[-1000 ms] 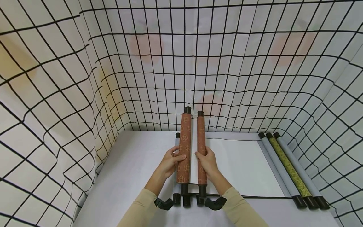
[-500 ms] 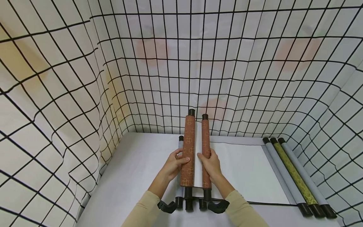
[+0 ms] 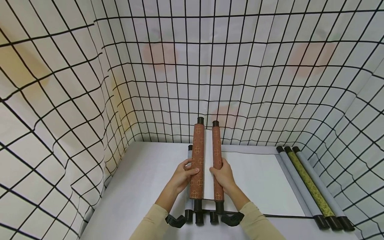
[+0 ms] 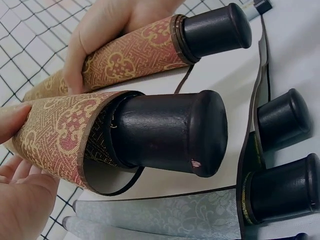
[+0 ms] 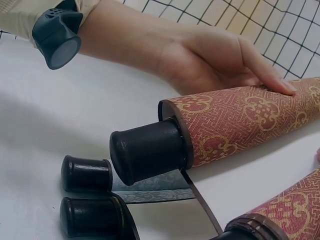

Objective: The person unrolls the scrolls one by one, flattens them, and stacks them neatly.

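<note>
A hanging scroll in red-brown brocade with gold motifs is held upright-to-me over the table, wound from both ends into two rolls. My left hand (image 3: 181, 176) grips the thicker left roll (image 3: 196, 166), its thumb across the front. Around the thinner right roll (image 3: 217, 156) my right hand (image 3: 224, 176) is curled, thumb on the inner side. A narrow strip of white paper (image 3: 208, 166) shows between the rolls. In the left wrist view the left roll's dark end knob (image 4: 167, 135) sticks out of a loosely wound, gaping end. The right roll's knob (image 5: 147, 150) appears in the right wrist view.
Under the held scroll lies another scroll, its white sheet (image 3: 264, 183) spread to the right. Grey-blue patterned cloth (image 4: 160, 215) borders it. At the table's right lie a grey roll (image 3: 297, 183), a yellow-green roll (image 3: 310, 183) and another grey roll (image 3: 322, 183). Black netting (image 3: 198, 63) surrounds the table.
The head view has tilted slightly, so everything sits a little lower. Both hands keep their hold on the rolls, and the white strip between them looks slightly wider.
</note>
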Demonstrator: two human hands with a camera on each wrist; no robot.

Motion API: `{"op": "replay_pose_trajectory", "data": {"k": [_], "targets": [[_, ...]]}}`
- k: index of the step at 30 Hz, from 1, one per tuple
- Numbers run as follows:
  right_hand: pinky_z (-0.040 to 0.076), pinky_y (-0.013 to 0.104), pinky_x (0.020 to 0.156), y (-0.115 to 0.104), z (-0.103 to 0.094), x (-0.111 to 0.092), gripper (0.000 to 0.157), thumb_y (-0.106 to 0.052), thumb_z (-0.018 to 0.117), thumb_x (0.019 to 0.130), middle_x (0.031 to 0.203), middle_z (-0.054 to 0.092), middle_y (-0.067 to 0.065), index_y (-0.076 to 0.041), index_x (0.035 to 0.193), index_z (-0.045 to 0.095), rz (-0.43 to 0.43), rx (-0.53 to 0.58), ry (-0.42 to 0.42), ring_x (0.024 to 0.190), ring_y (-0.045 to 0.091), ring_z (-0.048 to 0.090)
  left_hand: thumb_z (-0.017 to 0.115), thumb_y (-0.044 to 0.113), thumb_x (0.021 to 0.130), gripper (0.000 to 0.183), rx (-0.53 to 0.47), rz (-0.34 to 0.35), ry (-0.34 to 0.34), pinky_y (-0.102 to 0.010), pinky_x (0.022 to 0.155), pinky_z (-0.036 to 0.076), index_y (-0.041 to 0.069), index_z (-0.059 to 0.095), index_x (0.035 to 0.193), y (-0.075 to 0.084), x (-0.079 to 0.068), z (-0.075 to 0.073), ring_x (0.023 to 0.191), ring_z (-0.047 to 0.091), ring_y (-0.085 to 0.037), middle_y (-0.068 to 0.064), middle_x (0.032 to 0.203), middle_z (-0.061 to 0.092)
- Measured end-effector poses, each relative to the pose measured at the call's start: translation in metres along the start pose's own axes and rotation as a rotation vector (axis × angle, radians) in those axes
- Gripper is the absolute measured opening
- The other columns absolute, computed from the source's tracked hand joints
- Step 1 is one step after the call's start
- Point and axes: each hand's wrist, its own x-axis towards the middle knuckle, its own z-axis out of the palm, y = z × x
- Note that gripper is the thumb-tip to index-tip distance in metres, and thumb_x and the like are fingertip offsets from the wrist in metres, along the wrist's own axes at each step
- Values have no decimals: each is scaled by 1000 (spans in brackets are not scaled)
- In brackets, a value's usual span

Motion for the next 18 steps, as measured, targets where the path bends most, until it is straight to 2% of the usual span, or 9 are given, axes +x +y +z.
{"op": "replay_pose_trajectory", "data": {"k": [6, 18], "targets": [[50, 42, 83, 1, 0, -1, 60, -6, 67, 95, 128, 56, 28, 5, 148, 41, -2, 23, -5, 106, 34, 58, 63, -14, 93, 56, -7, -5, 1, -25, 75, 56, -4, 41, 143, -1, -2, -1, 85, 68, -14, -10, 108, 66], [45, 48, 90, 3, -4, 1, 65, -5, 62, 93, 130, 55, 23, 4, 152, 36, 30, 1, 36, 112, 36, 55, 63, -15, 92, 60, 6, 0, 35, -25, 75, 56, -7, 36, 146, -5, -2, -4, 85, 68, -15, -11, 109, 64]]}}
